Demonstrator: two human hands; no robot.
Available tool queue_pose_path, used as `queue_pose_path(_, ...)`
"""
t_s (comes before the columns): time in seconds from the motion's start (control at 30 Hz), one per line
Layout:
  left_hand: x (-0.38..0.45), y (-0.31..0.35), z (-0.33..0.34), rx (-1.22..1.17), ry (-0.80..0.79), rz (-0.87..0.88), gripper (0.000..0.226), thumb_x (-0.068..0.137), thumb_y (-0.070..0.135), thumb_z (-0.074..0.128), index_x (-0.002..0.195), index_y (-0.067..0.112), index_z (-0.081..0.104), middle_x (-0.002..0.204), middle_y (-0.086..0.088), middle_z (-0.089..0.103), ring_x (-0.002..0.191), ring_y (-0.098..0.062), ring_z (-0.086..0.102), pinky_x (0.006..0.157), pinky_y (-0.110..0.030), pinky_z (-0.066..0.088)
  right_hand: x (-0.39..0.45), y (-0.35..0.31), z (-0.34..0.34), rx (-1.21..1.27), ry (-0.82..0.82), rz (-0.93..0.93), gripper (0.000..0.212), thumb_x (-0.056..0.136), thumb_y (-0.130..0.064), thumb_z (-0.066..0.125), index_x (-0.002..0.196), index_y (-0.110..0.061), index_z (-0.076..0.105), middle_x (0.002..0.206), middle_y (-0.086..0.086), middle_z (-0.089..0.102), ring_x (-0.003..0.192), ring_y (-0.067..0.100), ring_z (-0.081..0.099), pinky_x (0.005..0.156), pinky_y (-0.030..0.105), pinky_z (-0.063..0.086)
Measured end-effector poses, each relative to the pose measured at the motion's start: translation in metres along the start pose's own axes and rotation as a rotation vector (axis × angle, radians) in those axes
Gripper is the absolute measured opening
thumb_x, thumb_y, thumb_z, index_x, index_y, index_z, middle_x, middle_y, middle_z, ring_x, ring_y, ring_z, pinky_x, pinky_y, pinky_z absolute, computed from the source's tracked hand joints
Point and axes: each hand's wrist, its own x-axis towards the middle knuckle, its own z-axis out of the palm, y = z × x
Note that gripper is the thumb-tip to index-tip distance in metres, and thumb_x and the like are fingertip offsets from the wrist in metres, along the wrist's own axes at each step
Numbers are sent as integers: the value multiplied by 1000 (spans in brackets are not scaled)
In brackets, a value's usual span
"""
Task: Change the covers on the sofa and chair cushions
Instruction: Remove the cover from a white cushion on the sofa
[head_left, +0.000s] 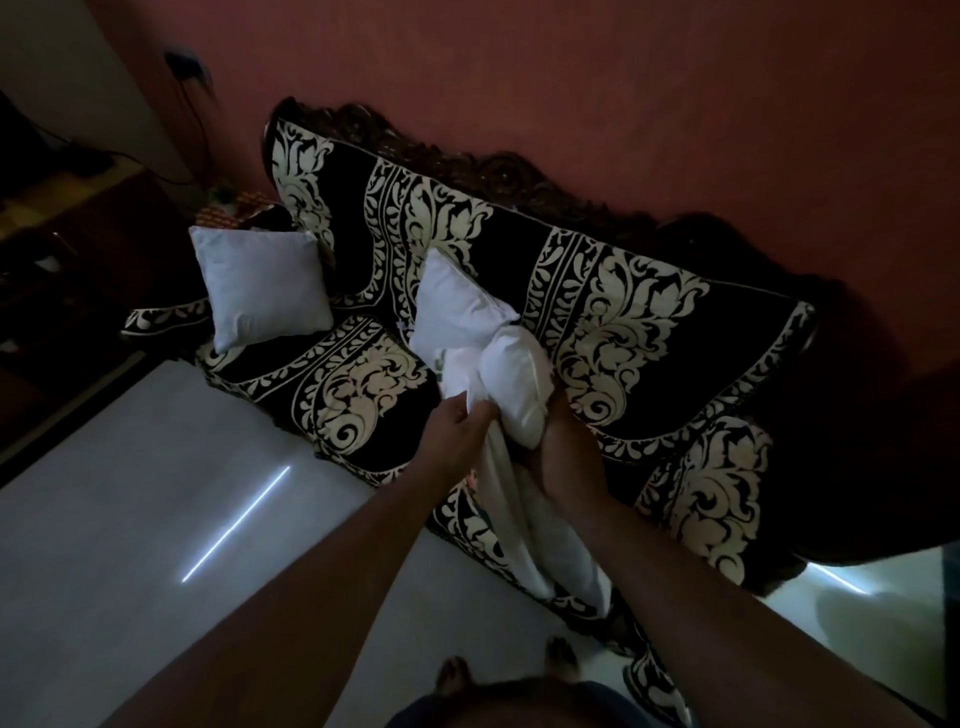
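White crumpled cover (524, 525) gripped by left hand (457, 423) and right hand (563, 449).

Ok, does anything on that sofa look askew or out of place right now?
Only work in progress: the white cushion is bunched where both hands, left hand and right hand, grip its loose white cover. The bare cushion leans tilted at the sofa end.

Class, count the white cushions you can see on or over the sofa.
2. One cushion leans at the sofa's left end; the other cushion is gripped by the left hand and right hand. Others may be hidden.
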Motion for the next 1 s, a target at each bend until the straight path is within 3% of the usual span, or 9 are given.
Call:
queue_pose_path(0.13, -13, -3, 3, -47, -94, 39, 28, 87, 33, 59, 91, 10, 74, 85, -12, 73, 80, -29, 70, 67, -38, 54, -4, 26, 15, -641, -180, -189, 35, 99, -20, 50, 131, -6, 56, 114, 13, 65, 102, 35, 68, 82, 38, 53)
queue_pose_path(0.23, -14, -6, 2, 26, -157, 59, 25, 92, 35, 58, 91, 16, 73, 78, -4, 71, 73, -16, 66, 65, -32, 49, 1, 29, 23, -749, -240, -236, 32, 101, -18, 48, 129, -7, 58, 119, 13, 64, 106, 34, 68, 87, 41, 54)
queue_pose_path(0.37, 10, -21, -30, 230, -39, 54, 22, 95, 30, 64, 83, 12, 71, 70, -3, 67, 61, -7, 60, 58, -27, 45, 10, 22, 23, -776, -115, -238, 66, 101, -22, 48, 159, -16, 17, 114, 8, 62, 91, 30, 69, 70, 39, 56)
queue_pose_path(0.57, 29, -58, -26, 491, -11, -3, 21, 88, 33, 72, 79, 21, 57, 72, 4, 61, 66, -11, 58, 59, -28, 45, 26, 33, 5, -729, -54, -345, 99, 73, -22, 76, 157, -25, 23, 81, 5, 66, 51, 22, 60, 41, 26, 37)
queue_pose_path(0.67, 51, -69, 2, 211, 28, -200, 45, 83, 42, 74, 113, 15, 54, 102, -7, 66, 86, -18, 64, 73, -40, 57, 45, 60, -3, -684, -59, -387, 96, 87, -33, 61, 158, -40, -3, 92, 5, 67, 62, 25, 63, 49, 31, 45)
queue_pose_path(0.73, 69, -73, 20, -99, -16, -387, 52, 86, 52, 68, 124, 18, 59, 114, -10, 69, 93, -21, 67, 63, -39, 59, 53, 74, -8, -659, -57, -392, 98, 88, -34, 60, 158, -41, -8, 93, 4, 66, 64, 25, 63, 51, 34, 50)
queue_pose_path(0.8, 88, -72, 35, -249, -90, -496, 43, 93, 53, 63, 121, 21, 69, 112, -6, 74, 97, -23, 70, 64, -34, 57, 64, 94, -12, -676, -79, -390, 97, 85, -33, 65, 160, -37, 2, 90, 4, 64, 60, 25, 61, 46, 34, 49)
queue_pose_path(0.93, 126, -80, 65, -38, -155, -460, 35, 98, 46, 63, 104, 13, 73, 98, -10, 77, 95, -30, 73, 73, -40, 59, 91, 147, -9, -747, -220, -336, 83, 84, -31, 57, 158, -33, 19, 83, 3, 60, 53, 20, 57, 42, 31, 46)
queue_pose_path(1.0, 139, -87, 83, 14, -144, -452, 33, 100, 43, 61, 104, 13, 74, 97, -12, 77, 94, -31, 73, 76, -42, 58, 101, 170, -5, -750, -251, -348, 85, 73, -28, 74, 148, -27, 35, 76, 4, 60, 45, 20, 54, 37, 26, 41)
